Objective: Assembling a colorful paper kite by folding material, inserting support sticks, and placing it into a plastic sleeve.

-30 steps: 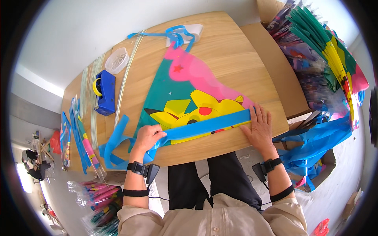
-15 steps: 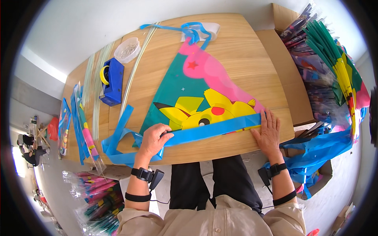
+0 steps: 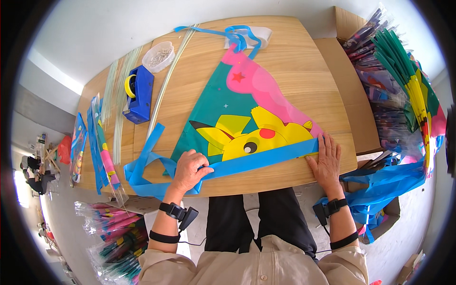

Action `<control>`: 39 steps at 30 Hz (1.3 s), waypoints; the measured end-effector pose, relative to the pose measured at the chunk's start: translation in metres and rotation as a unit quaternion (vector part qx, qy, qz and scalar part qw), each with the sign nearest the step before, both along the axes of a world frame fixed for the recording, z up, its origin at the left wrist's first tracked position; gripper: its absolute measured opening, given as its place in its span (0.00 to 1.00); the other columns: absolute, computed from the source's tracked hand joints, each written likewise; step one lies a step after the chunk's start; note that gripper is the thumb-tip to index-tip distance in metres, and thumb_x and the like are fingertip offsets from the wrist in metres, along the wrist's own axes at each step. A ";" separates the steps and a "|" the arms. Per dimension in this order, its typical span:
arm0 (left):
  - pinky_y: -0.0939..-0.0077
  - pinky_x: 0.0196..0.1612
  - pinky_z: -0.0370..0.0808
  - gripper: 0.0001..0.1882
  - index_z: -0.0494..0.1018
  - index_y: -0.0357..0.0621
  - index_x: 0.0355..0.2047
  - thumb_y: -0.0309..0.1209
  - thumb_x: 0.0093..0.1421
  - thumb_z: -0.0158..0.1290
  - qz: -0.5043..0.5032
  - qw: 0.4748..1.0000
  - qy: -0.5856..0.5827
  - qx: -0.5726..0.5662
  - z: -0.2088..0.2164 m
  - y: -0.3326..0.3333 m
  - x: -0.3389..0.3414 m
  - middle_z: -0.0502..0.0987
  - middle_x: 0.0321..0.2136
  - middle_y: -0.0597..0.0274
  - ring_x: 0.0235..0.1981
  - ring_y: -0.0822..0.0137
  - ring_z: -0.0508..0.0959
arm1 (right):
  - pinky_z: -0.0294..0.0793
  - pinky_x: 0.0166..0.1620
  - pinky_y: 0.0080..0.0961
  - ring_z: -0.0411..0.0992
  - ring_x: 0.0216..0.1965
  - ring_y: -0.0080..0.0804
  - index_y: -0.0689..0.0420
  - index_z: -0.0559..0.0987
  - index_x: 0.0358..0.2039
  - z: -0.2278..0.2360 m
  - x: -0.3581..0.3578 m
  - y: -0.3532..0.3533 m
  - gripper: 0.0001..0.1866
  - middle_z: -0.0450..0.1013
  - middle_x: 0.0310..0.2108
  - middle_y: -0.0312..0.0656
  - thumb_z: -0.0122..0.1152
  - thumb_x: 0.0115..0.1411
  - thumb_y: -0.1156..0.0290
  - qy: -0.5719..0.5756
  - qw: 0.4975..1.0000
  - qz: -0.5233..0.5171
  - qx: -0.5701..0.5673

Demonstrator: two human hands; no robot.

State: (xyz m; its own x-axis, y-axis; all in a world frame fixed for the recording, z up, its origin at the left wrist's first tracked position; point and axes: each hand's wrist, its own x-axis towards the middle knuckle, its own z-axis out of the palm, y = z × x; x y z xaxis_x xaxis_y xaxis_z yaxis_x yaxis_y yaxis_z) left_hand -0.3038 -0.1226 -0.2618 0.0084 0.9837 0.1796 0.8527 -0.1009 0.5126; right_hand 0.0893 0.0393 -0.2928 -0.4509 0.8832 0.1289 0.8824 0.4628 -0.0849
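Observation:
A folded-looking kite sheet (image 3: pixel 209 107) in green, pink and yellow, printed with a cartoon animal, lies on the wooden table, its point away from me. Along its near edge runs a flat blue strip (image 3: pixel 266 156), stretched between my hands. My left hand (image 3: pixel 188 170) is closed on the strip, thumb and fingers pinching it near the sheet's left corner. The loose part of the strip curls on the table to the left of that hand. My right hand (image 3: pixel 327 159) lies flat with fingers stretched, pressing the strip's right end at the sheet's right corner.
A blue tape dispenser (image 3: pixel 141 97), a clear dish of small pieces (image 3: pixel 158 57) and thin pale rods (image 3: pixel 126 102) are on the left of the table. Packed kites (image 3: pixel 102 147) lie at its left edge. A cardboard box (image 3: pixel 344 90) with bagged kites stands right; blue sheeting (image 3: pixel 380 187) hangs below.
The strip sits slightly nearer me at the left, showing more of the printed eye. My left hand has moved a little nearer with it. My right hand stays at the corner.

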 end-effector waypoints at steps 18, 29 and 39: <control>0.60 0.26 0.69 0.14 0.71 0.43 0.24 0.36 0.51 0.65 0.097 0.984 -0.042 -0.142 0.010 0.019 -0.011 0.73 0.16 0.54 0.21 0.52 0.76 | 0.35 0.70 0.53 0.44 0.72 0.45 0.59 0.57 0.67 0.016 -0.027 -0.016 0.47 0.49 0.70 0.50 0.62 0.54 0.46 -0.011 0.999 0.038 0.009; 0.62 0.27 0.69 0.16 0.73 0.41 0.26 0.38 0.49 0.66 0.091 0.987 -0.032 -0.130 0.009 0.018 -0.014 0.74 0.19 0.51 0.23 0.52 0.76 | 0.37 0.70 0.51 0.47 0.71 0.42 0.61 0.61 0.65 0.013 -0.188 -0.107 0.43 0.53 0.69 0.48 0.57 0.58 0.45 0.117 0.950 0.277 -0.083; 0.54 0.37 0.75 0.11 0.76 0.37 0.27 0.30 0.44 0.62 0.075 0.905 0.224 -0.355 0.054 -0.050 -0.107 0.79 0.27 0.44 0.32 0.43 0.79 | 0.37 0.70 0.52 0.48 0.71 0.43 0.62 0.61 0.65 0.010 -0.186 -0.108 0.42 0.52 0.69 0.49 0.53 0.60 0.44 0.129 0.949 0.277 -0.076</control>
State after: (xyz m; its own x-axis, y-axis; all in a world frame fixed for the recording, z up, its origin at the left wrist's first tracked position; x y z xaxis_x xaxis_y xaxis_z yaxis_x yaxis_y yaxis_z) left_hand -0.4105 -0.1730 -0.2074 -0.2189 0.8462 -0.4858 0.9678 0.2516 0.0022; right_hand -0.0972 -0.0689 -0.2823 -0.8223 0.5368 0.1889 0.4473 0.8149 -0.3686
